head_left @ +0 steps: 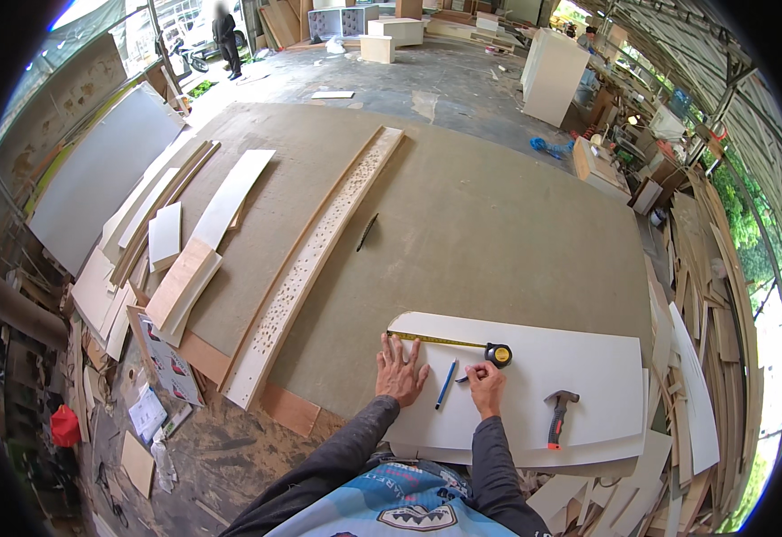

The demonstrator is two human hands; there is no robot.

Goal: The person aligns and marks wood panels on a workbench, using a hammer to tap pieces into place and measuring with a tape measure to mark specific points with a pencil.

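Observation:
My left hand [400,374] lies with fingers spread on a white board [525,394]. Its fingertips rest at the hook end of an extended yellow tape measure blade [440,340]. The blade runs along the board's far side to the black and yellow tape measure case [498,354]. Just below that case, my right hand [487,387] is closed in a pinch; a small dark tip pokes out on its left, too small to name. Between the hands lies a blue pencil [445,383]. A claw hammer [559,419] with a red and black handle rests to the right.
The board sits on a large brown worktable [498,233]. A long speckled wooden strip [319,259] crosses it on the left, near a thin dark object [367,231]. White panels [239,192] lie farther left. Scrap wood [717,331] is piled at right. A person [225,40] stands far back.

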